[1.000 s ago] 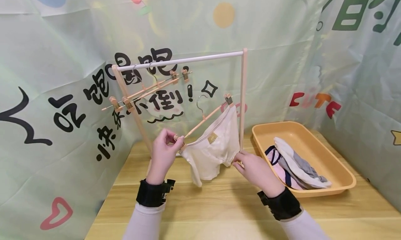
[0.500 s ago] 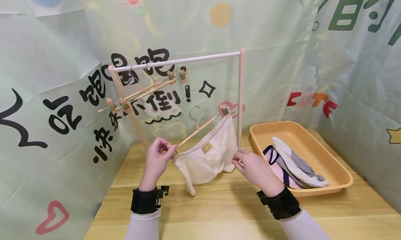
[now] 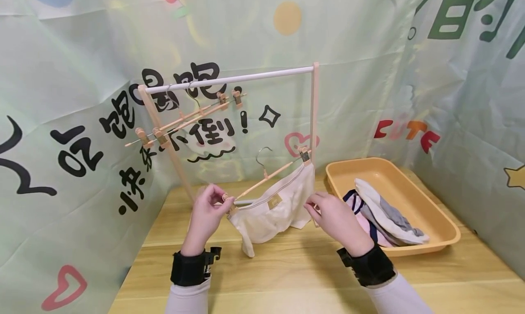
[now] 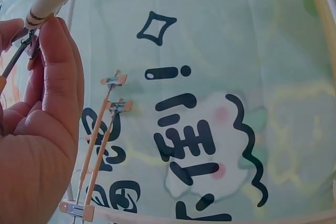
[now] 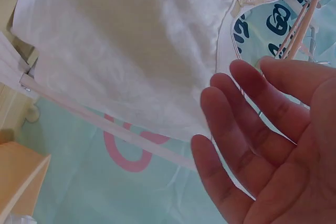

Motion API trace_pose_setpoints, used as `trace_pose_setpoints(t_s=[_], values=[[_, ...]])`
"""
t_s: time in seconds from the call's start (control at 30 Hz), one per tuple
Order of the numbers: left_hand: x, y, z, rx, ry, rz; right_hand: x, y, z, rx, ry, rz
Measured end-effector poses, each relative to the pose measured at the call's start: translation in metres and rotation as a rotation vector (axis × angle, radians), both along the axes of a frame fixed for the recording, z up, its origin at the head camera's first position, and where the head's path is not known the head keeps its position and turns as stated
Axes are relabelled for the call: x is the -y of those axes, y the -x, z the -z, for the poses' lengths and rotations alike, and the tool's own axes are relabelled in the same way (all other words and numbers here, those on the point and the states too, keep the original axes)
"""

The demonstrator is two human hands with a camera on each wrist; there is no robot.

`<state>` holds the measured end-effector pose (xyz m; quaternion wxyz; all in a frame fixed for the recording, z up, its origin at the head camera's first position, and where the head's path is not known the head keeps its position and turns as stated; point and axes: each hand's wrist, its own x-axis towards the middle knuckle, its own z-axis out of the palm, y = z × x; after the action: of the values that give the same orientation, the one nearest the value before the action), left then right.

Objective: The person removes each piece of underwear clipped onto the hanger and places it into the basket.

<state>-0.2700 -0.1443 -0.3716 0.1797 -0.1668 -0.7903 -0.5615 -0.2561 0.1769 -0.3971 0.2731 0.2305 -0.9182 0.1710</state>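
Note:
My left hand [image 3: 208, 216] pinches the clip at the near left end of a wooden clip hanger [image 3: 266, 176], whose metal hook points up. A small white garment [image 3: 266, 220] with a tan label hangs from the hanger, its waistband caught at both ends. In the left wrist view the fingers [image 4: 58, 61] are close against the clip and the white waistband [image 4: 39, 17]. My right hand [image 3: 334, 216] is beside the garment's right edge. In the right wrist view its fingers [image 5: 226, 119] are loosely bent, holding nothing, in front of the white cloth [image 5: 131, 40].
A small rack [image 3: 315, 109] with a white top bar stands behind the hands. Two bare clip hangers [image 3: 188, 118] hang at its left. An orange tray [image 3: 389, 168] with folded clothes [image 3: 385, 218] sits at right on the wooden table [image 3: 279, 277]. Printed cloth surrounds it.
My left hand has lowered and shifted left with the hanger and garment. My right hand has let go of the garment's edge; it was at the cloth a second ago.

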Motion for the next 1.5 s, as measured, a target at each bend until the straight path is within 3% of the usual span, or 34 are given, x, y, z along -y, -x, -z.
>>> trace_pose_setpoints(t_s=[0.17,0.33,0.4,0.47,0.63,0.7,0.83,1.07,1.2,1.37,1.5], values=[[-0.004,-0.009,-0.008,0.009,0.034,0.012,-0.004,0.000,-0.005,-0.070,0.044,0.005],[-0.009,-0.023,-0.022,0.006,0.041,0.031,-0.010,0.002,-0.009,-0.170,0.140,0.016],[-0.009,-0.023,-0.023,0.002,0.043,0.040,-0.011,0.002,-0.011,-0.215,0.181,0.027],[-0.008,-0.023,-0.023,-0.001,0.056,0.045,-0.013,0.002,-0.014,-0.251,0.224,0.035],[0.001,-0.007,-0.004,0.007,0.097,0.050,-0.018,0.003,-0.021,-0.285,0.339,0.034],[0.004,-0.002,0.003,0.001,0.110,0.064,-0.020,0.003,-0.023,-0.269,0.383,0.028],[0.004,-0.002,0.005,-0.027,0.133,0.113,-0.026,0.002,-0.026,-0.208,0.439,0.021],[-0.002,-0.002,0.006,-0.032,0.133,0.196,-0.038,0.000,-0.030,0.010,0.461,0.017],[-0.002,-0.001,0.008,0.000,0.128,0.212,-0.044,0.000,-0.032,0.119,0.412,0.029],[0.003,0.000,0.007,0.026,0.148,0.198,-0.049,0.004,-0.032,0.181,0.339,0.002],[0.004,-0.005,-0.001,0.030,0.168,0.184,-0.050,0.007,-0.030,0.245,0.338,-0.026]])
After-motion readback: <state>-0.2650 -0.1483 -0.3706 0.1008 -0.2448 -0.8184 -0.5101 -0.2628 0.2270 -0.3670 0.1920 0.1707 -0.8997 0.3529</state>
